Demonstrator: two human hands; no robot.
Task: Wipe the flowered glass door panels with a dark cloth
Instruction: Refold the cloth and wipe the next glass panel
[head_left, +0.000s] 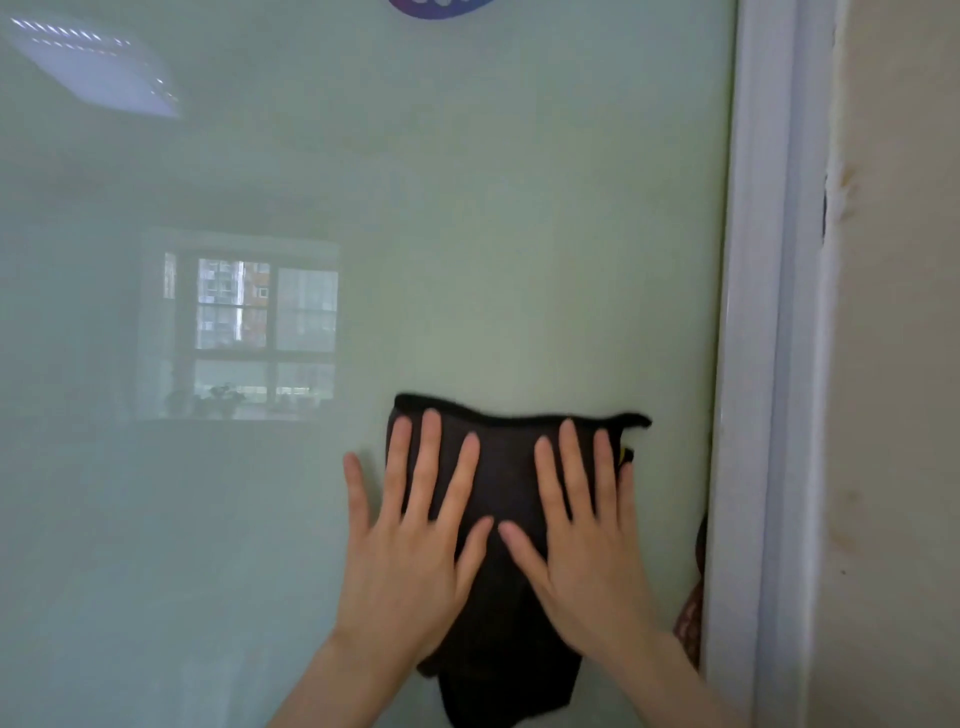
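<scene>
A pale green glass door panel (467, 234) fills most of the view. A dark cloth (506, 467) lies flat against it low on the right side. My left hand (410, 540) presses the cloth's left part with straight, spread fingers; its little finger lies on bare glass. My right hand (587, 540) presses the cloth's right part, fingers straight and pointing up. The cloth's lower end hangs down between my wrists. Part of a purple flower decal (441, 8) shows at the top edge.
A white door frame (758, 364) runs vertically just right of the cloth, with a cream wall (893, 364) beyond it. The glass reflects a window (239, 327) and a ceiling light (98, 73). A reddish patterned thing (688, 618) shows at the frame's lower edge.
</scene>
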